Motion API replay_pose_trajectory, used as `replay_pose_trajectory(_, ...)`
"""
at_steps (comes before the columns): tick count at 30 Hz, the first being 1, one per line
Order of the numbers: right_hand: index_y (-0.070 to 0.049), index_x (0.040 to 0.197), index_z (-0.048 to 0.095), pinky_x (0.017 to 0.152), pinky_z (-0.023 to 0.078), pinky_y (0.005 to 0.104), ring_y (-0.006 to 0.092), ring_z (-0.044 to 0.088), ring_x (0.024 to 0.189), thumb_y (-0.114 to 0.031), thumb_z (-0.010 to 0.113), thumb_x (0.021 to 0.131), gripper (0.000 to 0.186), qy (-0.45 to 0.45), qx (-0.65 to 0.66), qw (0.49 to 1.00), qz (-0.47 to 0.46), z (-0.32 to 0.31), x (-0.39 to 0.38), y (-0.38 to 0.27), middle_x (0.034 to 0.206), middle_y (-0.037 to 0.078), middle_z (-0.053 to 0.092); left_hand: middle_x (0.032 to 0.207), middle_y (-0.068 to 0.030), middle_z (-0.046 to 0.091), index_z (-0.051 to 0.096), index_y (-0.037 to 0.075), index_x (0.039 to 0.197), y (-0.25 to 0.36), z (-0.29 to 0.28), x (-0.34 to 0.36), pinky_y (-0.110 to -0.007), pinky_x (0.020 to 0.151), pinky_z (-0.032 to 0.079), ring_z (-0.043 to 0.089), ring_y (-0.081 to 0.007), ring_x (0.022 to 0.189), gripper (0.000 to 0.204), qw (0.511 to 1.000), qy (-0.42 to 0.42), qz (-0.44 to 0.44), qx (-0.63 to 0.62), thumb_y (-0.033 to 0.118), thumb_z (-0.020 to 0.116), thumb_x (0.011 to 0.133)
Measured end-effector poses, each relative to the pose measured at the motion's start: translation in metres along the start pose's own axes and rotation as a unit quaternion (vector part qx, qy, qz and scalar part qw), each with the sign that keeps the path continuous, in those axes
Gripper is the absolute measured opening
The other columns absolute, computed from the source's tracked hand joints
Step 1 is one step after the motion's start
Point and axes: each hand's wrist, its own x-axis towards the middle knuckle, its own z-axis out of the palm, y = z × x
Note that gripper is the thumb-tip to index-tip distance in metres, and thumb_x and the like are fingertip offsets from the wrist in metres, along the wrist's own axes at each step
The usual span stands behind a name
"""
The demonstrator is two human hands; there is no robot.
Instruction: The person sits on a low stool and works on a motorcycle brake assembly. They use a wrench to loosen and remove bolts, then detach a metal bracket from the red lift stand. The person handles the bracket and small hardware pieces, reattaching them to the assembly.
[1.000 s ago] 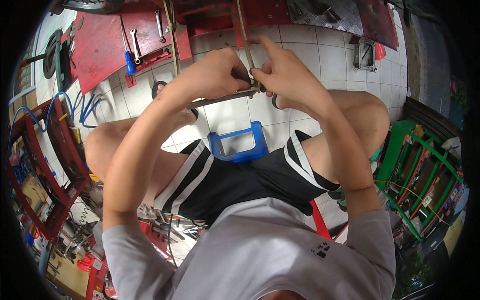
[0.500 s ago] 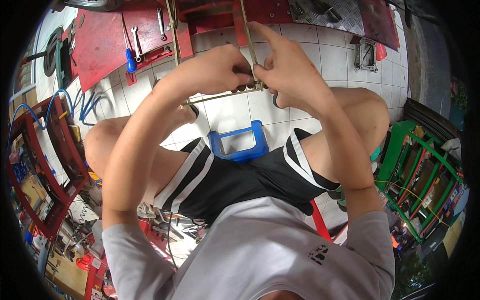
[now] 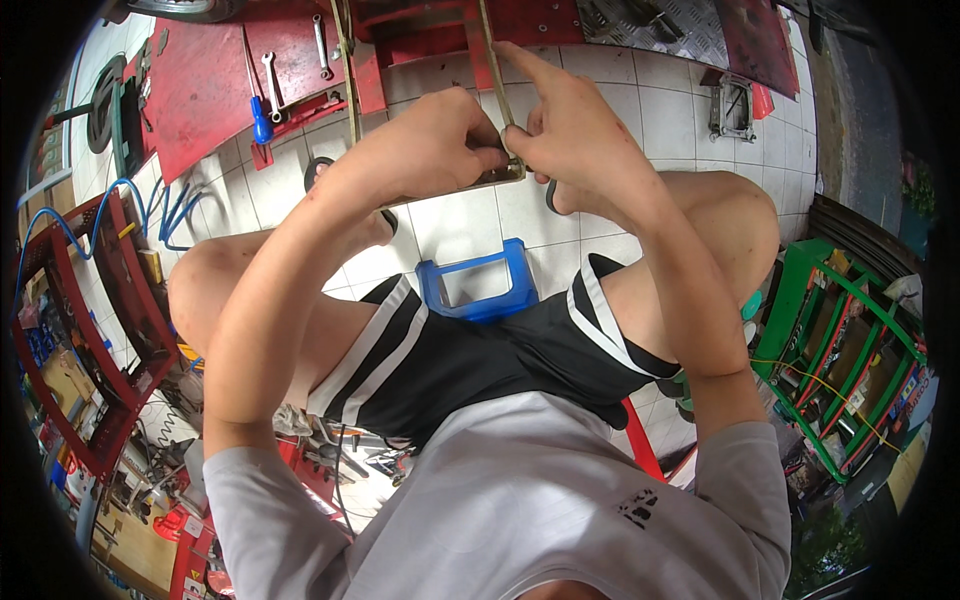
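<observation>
A brassy U-shaped metal frame (image 3: 492,72) has two long bars over a red platform and a crossbar toward me. My left hand (image 3: 440,140) is curled at its right corner, fingertips pinched on something small there, largely hidden. My right hand (image 3: 570,130) grips that same corner with the thumb, index finger stretched along the right bar, other fingers bent. A blue-handled screwdriver (image 3: 262,125) and two wrenches (image 3: 272,85) lie on the red platform (image 3: 195,70) to the left.
Between my legs a blue plastic stool or frame (image 3: 480,310) rests on white tiles (image 3: 440,230). A red rack (image 3: 100,420) with blue hose stands left, a green rack (image 3: 830,440) right. A checker plate (image 3: 660,30) and metal stand (image 3: 730,105) are beyond my right hand.
My right index finger has slid up along the bar. Both hands and the frame's near corner have shifted slightly away from me; the left fingers have moved a little at the corner.
</observation>
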Motion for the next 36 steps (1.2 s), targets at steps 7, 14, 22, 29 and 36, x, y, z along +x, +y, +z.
replay_pose_trajectory(7, 0.006, 0.141, 0.036, 0.062, 0.058, 0.0352, 0.0293, 0.069, 0.06, -0.002, 0.062, 0.071, 0.075, -0.021, -0.003, 1.0, 0.013, -0.003, 0.002, -0.004, 0.11, 0.029, 0.064, 0.079, -0.022, 0.069, 0.071, -0.006, 0.091, 0.001, 0.003, -0.004, -0.036, 0.07, 0.052, 0.068, -0.0273, 0.07, 0.021, 0.998, 0.049, 0.037, 0.006, 0.008, 0.066, 0.077)
replay_pose_trajectory(14, 0.006, 0.14, 0.037, 0.062, 0.058, 0.0363, 0.0298, 0.07, 0.062, -0.004, 0.062, 0.071, 0.074, -0.013, -0.006, 1.0, 0.006, -0.002, 0.002, -0.002, 0.113, 0.029, 0.062, 0.08, -0.0207, 0.07, 0.072, -0.003, 0.091, 0.001, 0.007, -0.008, -0.037, 0.069, 0.052, 0.068, -0.0308, 0.07, 0.02, 0.993, 0.077, 0.088, 0.033, 0.007, 0.068, 0.075)
replay_pose_trajectory(22, 0.002, 0.139, 0.041, 0.062, 0.057, 0.0359, 0.0293, 0.069, 0.065, -0.004, 0.063, 0.071, 0.071, -0.002, -0.003, 1.0, 0.019, -0.001, 0.001, -0.004, 0.1, 0.026, 0.066, 0.076, -0.02, 0.069, 0.071, -0.005, 0.089, 0.004, 0.008, -0.013, -0.035, 0.063, 0.051, 0.066, -0.027, 0.064, 0.02, 0.99, 0.103, 0.092, 0.002, 0.011, 0.068, 0.077)
replay_pose_trajectory(29, 0.002, 0.138, 0.042, 0.071, 0.057, 0.0388, 0.0303, 0.07, 0.074, -0.006, 0.064, 0.071, 0.072, -0.016, -0.045, 0.998, 0.043, -0.004, 0.0, -0.008, 0.075, 0.021, 0.067, 0.077, -0.0188, 0.07, 0.07, -0.007, 0.09, 0.009, 0.007, -0.013, -0.033, 0.063, 0.052, 0.065, -0.0216, 0.064, 0.021, 0.994, 0.079, 0.073, 0.009, 0.011, 0.066, 0.079)
replay_pose_trajectory(36, 0.003, 0.138, 0.041, 0.077, 0.056, 0.0403, 0.0324, 0.069, 0.083, -0.007, 0.065, 0.069, 0.074, 0.043, -0.075, 0.996, -0.018, 0.002, 0.001, 0.002, 0.079, 0.021, 0.068, 0.079, -0.0217, 0.069, 0.07, -0.006, 0.09, 0.003, 0.01, -0.012, -0.035, 0.067, 0.053, 0.068, -0.0302, 0.068, 0.018, 0.99, 0.094, 0.1, -0.013, 0.006, 0.067, 0.077)
